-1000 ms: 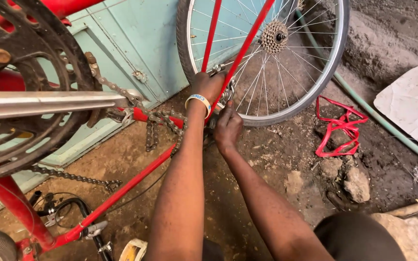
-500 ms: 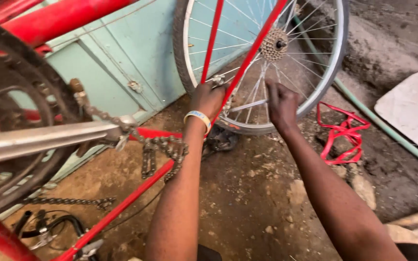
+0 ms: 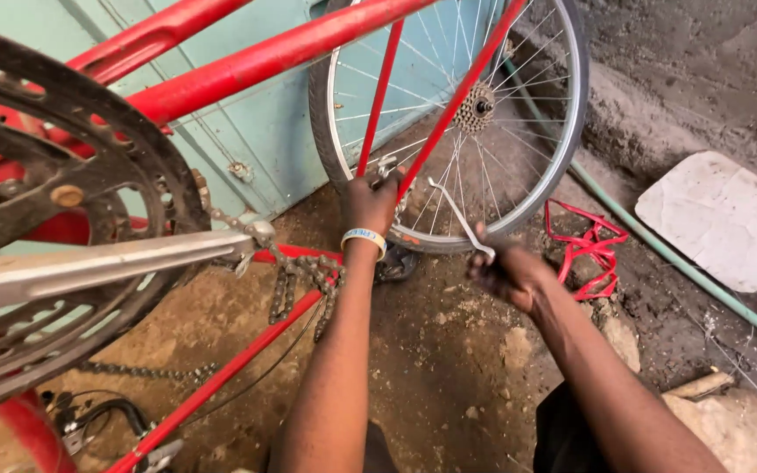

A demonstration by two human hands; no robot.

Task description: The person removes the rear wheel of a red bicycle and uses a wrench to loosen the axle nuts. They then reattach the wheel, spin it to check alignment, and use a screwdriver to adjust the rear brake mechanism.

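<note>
Wrench (image 3: 457,219), a thin, pale metal tool with a bent shank, sticks up out of the right hand (image 3: 505,273), its upper end hooked just in front of the wheel rim (image 3: 571,149). That hand is closed into a fist around the lower end of the tool, knuckles up, wrist bent slightly, the forearm running back toward the lower right corner. The left hand (image 3: 371,203) reaches farther forward on a nearly straight arm and is clamped on the red frame tubes (image 3: 377,96) where they come down beside the tyre; a pale band (image 3: 364,236) circles its wrist. What the fingers pinch there is too small to tell.

Both hands are well apart, one on each side of the lower arc of the wheel. The rim is shiny metal, laced with fine wire spokes (image 3: 519,79) that meet at a small, dark toothed sprocket (image 3: 477,108). A greasy, slack chain (image 3: 304,276) hangs in loops off the frame. At near left looms a large black chainring (image 3: 89,210) with a dull silver crank arm (image 3: 89,267) across it.

Around this lie packed brown earth, a red wire bottle cage (image 3: 584,250), a green hose (image 3: 676,267), a flat pale stone slab (image 3: 729,219) and a light blue-green panelled wall (image 3: 256,131).
</note>
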